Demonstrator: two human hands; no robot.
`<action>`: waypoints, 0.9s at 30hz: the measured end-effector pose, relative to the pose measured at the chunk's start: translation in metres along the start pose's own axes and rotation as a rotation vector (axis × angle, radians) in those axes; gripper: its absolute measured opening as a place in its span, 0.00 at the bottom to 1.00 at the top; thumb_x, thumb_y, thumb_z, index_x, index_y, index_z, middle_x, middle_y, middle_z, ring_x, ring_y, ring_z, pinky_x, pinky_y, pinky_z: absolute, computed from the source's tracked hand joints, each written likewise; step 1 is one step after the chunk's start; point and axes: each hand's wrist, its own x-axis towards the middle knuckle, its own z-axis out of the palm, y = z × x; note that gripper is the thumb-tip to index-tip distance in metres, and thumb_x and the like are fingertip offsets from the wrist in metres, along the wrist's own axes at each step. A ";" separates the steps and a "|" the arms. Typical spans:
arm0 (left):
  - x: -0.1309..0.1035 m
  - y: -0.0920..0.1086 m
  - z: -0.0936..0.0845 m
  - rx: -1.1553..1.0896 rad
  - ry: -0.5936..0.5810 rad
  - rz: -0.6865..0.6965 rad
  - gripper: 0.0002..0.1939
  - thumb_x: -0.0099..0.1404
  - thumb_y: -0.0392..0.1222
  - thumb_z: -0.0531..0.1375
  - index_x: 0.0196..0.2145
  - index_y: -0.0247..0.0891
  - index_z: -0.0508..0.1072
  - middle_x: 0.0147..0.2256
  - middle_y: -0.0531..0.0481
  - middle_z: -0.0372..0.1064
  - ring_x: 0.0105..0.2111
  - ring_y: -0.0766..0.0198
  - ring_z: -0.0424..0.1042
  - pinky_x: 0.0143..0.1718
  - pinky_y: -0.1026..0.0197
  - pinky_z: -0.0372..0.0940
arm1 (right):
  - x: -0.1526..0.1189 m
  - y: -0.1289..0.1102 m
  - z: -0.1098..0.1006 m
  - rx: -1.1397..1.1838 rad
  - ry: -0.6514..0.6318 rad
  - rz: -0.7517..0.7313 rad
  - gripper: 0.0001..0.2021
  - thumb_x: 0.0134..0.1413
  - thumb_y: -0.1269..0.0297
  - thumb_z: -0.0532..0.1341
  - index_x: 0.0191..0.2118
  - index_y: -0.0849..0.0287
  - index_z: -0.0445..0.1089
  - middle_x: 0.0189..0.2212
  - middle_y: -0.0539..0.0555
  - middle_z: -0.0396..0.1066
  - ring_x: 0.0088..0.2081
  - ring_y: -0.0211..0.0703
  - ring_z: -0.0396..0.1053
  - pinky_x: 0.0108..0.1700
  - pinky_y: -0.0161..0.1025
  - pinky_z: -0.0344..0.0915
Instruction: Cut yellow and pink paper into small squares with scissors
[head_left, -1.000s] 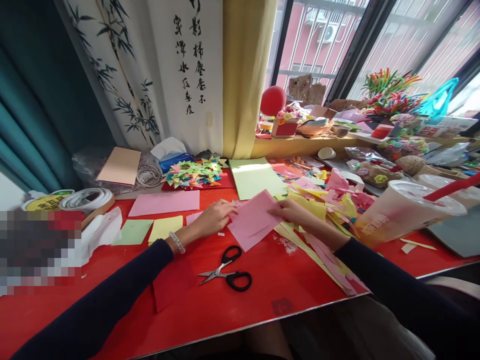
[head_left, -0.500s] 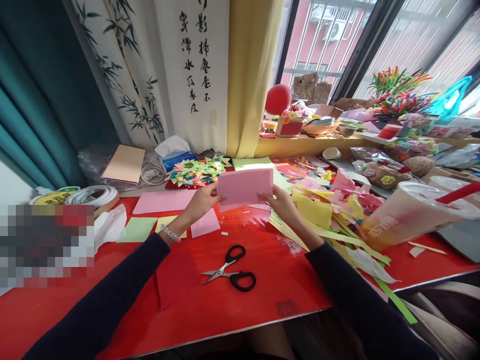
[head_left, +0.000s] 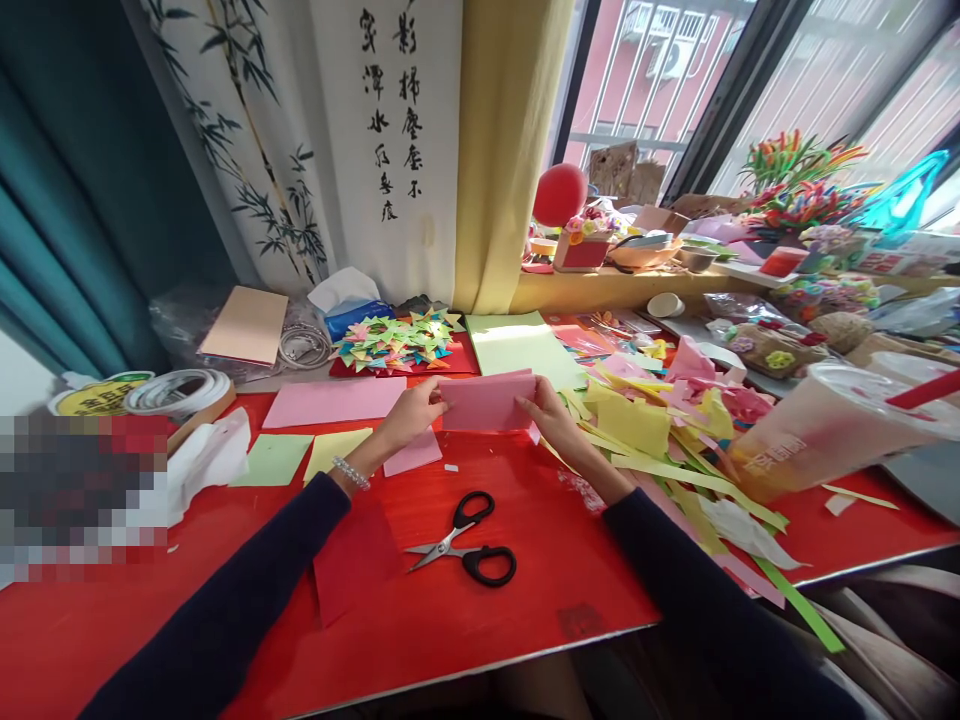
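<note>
A pink sheet of paper point(head_left: 486, 402) is held up above the red table, its upper part bent into a flap. My left hand point(head_left: 417, 408) pinches its left edge, a beaded bracelet on the wrist. At the right edge my right hand point(head_left: 546, 412) grips it between thumb and fingers. Black-handled scissors point(head_left: 459, 540) lie spread on the table below both hands. Beyond my left hand lies a larger pink sheet point(head_left: 330, 402). Closer by are a green square point(head_left: 271, 459), a yellow square point(head_left: 334, 446) and a pink square point(head_left: 412, 454), partly covered by my arm or hand.
Folded paper stars point(head_left: 401, 342) are heaped at the back. Paper scraps point(head_left: 637, 425) spread beside my right arm, near a plastic drink cup point(head_left: 795, 435). A pale green sheet point(head_left: 517, 345) lies behind my hands. Dark red paper point(head_left: 352, 565) is left of the scissors.
Both hands have come slightly lower and closer together. The pink sheet, nearly flat before, now has its top bent over and looks shorter.
</note>
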 end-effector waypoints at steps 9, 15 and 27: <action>-0.004 -0.002 0.001 0.032 -0.021 0.058 0.08 0.60 0.44 0.55 0.31 0.37 0.68 0.32 0.49 0.72 0.33 0.62 0.70 0.35 0.60 0.63 | -0.004 0.006 -0.002 -0.031 0.004 0.000 0.13 0.53 0.58 0.55 0.42 0.53 0.53 0.40 0.55 0.66 0.42 0.43 0.66 0.44 0.42 0.65; -0.003 -0.005 0.000 0.083 0.026 0.057 0.07 0.57 0.43 0.57 0.27 0.37 0.66 0.26 0.51 0.69 0.28 0.63 0.68 0.30 0.61 0.62 | -0.004 0.011 -0.009 -0.111 -0.077 -0.017 0.14 0.54 0.57 0.54 0.45 0.54 0.57 0.38 0.53 0.68 0.39 0.43 0.67 0.42 0.43 0.65; -0.003 -0.010 -0.001 0.138 0.013 0.013 0.11 0.57 0.48 0.57 0.25 0.36 0.67 0.24 0.52 0.68 0.25 0.65 0.65 0.28 0.62 0.60 | -0.008 0.002 -0.011 -0.319 -0.129 -0.062 0.13 0.57 0.59 0.51 0.45 0.59 0.61 0.43 0.58 0.68 0.43 0.47 0.65 0.47 0.46 0.60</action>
